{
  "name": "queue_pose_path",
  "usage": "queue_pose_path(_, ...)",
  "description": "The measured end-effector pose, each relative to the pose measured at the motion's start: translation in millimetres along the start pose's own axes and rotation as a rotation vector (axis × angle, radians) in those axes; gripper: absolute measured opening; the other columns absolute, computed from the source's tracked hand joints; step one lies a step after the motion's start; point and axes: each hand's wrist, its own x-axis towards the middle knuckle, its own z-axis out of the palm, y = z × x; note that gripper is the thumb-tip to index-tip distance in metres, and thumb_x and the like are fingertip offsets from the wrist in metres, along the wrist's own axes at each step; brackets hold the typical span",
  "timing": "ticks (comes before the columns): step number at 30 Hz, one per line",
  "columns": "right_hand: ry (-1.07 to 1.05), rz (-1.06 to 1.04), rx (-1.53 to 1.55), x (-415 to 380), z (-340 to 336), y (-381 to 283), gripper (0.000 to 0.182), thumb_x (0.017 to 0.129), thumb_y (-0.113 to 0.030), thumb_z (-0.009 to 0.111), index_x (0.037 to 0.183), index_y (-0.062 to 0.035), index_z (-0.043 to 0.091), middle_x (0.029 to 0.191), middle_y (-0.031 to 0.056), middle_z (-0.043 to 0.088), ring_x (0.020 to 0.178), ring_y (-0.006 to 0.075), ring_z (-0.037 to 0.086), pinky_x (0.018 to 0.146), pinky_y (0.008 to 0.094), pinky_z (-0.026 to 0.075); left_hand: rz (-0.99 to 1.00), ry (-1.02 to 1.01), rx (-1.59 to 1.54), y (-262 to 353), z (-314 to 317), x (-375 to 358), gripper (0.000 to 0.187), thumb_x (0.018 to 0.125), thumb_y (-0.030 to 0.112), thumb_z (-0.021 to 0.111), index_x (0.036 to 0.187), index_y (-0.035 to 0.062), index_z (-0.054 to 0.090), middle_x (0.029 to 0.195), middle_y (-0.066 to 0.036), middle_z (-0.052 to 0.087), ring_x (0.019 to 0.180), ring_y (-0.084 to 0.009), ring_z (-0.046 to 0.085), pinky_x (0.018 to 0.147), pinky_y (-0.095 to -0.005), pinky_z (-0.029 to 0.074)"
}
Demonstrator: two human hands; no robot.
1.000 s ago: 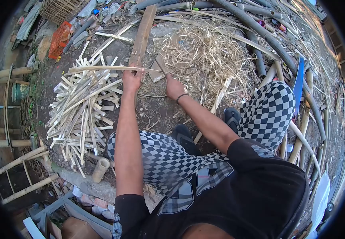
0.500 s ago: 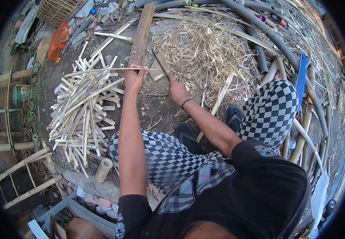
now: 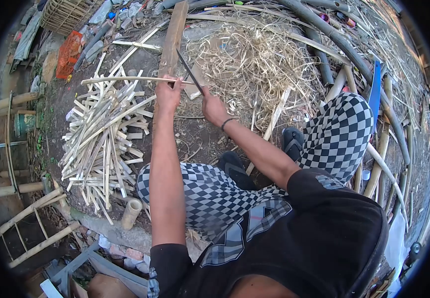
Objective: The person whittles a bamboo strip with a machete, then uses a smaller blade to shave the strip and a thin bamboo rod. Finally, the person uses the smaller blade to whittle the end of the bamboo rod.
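Note:
My left hand (image 3: 169,95) is closed on a long thin bamboo strip (image 3: 120,78), which reaches out to the left over a heap of cut strips (image 3: 108,129). Closed round the handle of a dark long-bladed knife (image 3: 189,69), my right hand (image 3: 215,108) is just right of the left one. The blade points up and to the left, crossing the strip's right part. A wooden plank (image 3: 174,37) lies on the ground beyond my left hand. Curly shavings (image 3: 254,64) are piled to the right of the knife.
Bamboo poles (image 3: 344,42) lie at the upper right, near a blue saw (image 3: 375,92). An orange crate (image 3: 69,54) and a woven basket (image 3: 68,15) are at the upper left. A short bamboo piece (image 3: 131,213) stands left of my knee; a bamboo ladder (image 3: 36,233) is lower left.
My right hand and the knife have moved slightly up and to the left, with the blade now nearer the plank. The strip's left part has risen a little.

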Motion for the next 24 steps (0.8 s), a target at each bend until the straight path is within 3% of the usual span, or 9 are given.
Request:
queue_pose_path(3,-0.016,-0.046,0.006,-9.7,5.0,-8.2,0.042,0.093,-0.006,0.044,0.134,-0.0147,0.039,0.083,0.0291,0.069,0.082,0.0506,0.068,0.073,0.061,0.053,0.021,-0.017,0.062,-4.0,-7.2,0.4,0.017,0.094,0.007,0.07,0.091,-0.0025,0.055,0.083,-0.015,0.071,0.076,-0.0205,0.075,0.07,-0.0307,0.06)
queue_pose_path(5,-0.016,0.0,0.009,3.1,21.4,19.8,0.037,0.095,-0.01,0.044,0.132,-0.0142,0.04,0.083,0.0294,0.068,0.083,0.0507,0.068,0.074,0.0615,0.052,-0.008,0.025,-0.105,-12.9,-10.9,-3.1,0.018,0.093,0.008,0.071,0.088,-0.0016,0.056,0.081,-0.015,0.072,0.074,-0.0209,0.076,0.065,-0.0302,0.057)
queue_pose_path(8,0.007,0.028,-0.05,23.2,15.8,19.8,0.034,0.098,-0.013,0.043,0.131,-0.0138,0.041,0.083,0.0293,0.068,0.082,0.0498,0.068,0.074,0.0614,0.052,-0.037,0.036,-0.064,-4.9,-12.6,-5.1,0.019,0.094,0.009,0.071,0.089,-0.0012,0.056,0.081,-0.016,0.072,0.075,-0.0209,0.076,0.066,-0.0298,0.057)
queue_pose_path(12,-0.061,-0.096,-0.083,7.2,0.0,-7.8,0.034,0.097,-0.011,0.043,0.13,-0.0121,0.041,0.08,0.0273,0.069,0.08,0.0483,0.069,0.072,0.0593,0.053,-0.031,0.043,0.027,-8.3,-14.1,-2.9,0.018,0.095,0.01,0.069,0.091,-0.0015,0.055,0.081,-0.016,0.072,0.076,-0.0217,0.076,0.068,-0.0301,0.057)
queue_pose_path(13,-0.086,-0.072,-0.086,5.6,2.8,-6.3,0.044,0.094,-0.008,0.045,0.137,-0.0148,0.038,0.083,0.027,0.069,0.082,0.0461,0.07,0.073,0.0579,0.054,-0.034,0.044,0.027,-11.4,-14.5,-2.2,0.018,0.095,0.01,0.069,0.091,-0.0015,0.055,0.081,-0.016,0.072,0.076,-0.0217,0.076,0.068,-0.0301,0.057)
queue_pose_path(14,-0.116,-0.047,-0.088,1.8,6.3,-4.7,0.056,0.091,-0.005,0.047,0.144,-0.0175,0.035,0.086,0.0267,0.07,0.084,0.0439,0.071,0.074,0.0565,0.055,-0.042,0.054,-0.025,-14.7,-16.5,-3.9,0.018,0.095,0.01,0.068,0.092,-0.0016,0.055,0.081,-0.016,0.072,0.076,-0.0218,0.076,0.068,-0.0302,0.057)
queue_pose_path(20,-0.078,0.012,-0.132,21.6,-9.4,-28.1,0.051,0.091,-0.005,0.048,0.14,-0.0158,0.043,0.085,0.0256,0.07,0.085,0.0435,0.071,0.075,0.0546,0.055,-0.117,0.039,-0.265,-29.7,-26.1,-3.2,0.02,0.097,0.007,0.066,0.092,-0.0038,0.051,0.091,-0.018,0.068,0.079,-0.0274,0.075,0.07,-0.0303,0.062)
queue_pose_path(22,-0.112,-0.223,-0.142,8.7,-17.6,-35.9,0.048,0.092,-0.006,0.045,0.139,-0.0151,0.041,0.084,0.0271,0.069,0.081,0.0462,0.07,0.075,0.0564,0.054,-0.144,0.003,-0.203,-24.6,-26.6,-3.2,0.02,0.097,0.007,0.066,0.091,-0.0015,0.049,0.091,-0.017,0.068,0.081,-0.0284,0.075,0.072,-0.0316,0.063)
queue_pose_path(24,-0.132,-0.244,-0.159,4.0,-17.6,-25.3,0.048,0.092,-0.006,0.046,0.139,-0.0155,0.04,0.086,0.0278,0.069,0.081,0.0464,0.07,0.075,0.0559,0.054,-0.115,-0.015,-0.233,-22.8,-28.9,-5.7,0.02,0.097,0.006,0.066,0.09,-0.0003,0.048,0.091,-0.017,0.068,0.082,-0.0287,0.075,0.074,-0.0319,0.063)
